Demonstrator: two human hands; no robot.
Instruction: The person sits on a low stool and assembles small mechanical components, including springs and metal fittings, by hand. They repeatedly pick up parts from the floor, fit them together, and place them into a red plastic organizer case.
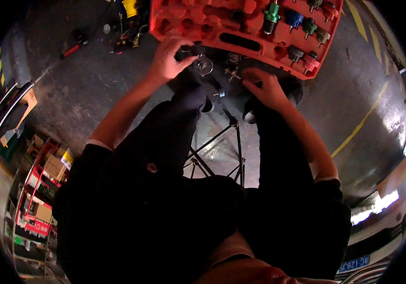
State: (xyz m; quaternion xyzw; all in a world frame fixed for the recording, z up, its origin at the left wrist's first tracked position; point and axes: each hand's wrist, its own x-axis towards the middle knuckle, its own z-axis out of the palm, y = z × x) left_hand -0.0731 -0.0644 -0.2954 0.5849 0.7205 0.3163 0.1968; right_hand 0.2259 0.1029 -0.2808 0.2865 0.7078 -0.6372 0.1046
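My left hand (169, 59) is curled near the front edge of the red case, its thumb tip against the rim of a round, glassy-looking disc (203, 65) with a bright edge. To its right, the curled thumb and forefinger of my right hand (266, 88) close on the end of a small branched metal fitting (232, 73). A small round gauge-like part (233, 58) sits just beyond that fitting. Below, between my shoes, lies a little part with a light blue end (220, 94). Dim light blurs the fine detail at my fingertips.
An open red moulded case (240, 41) spans the far side, holding a green adapter (272, 18), a blue adapter (294, 19) and others. Hand tools (129, 40) lie left of it. A black folding frame (233, 125) stands below me; a loaded shelf rack (35, 199) is at left.
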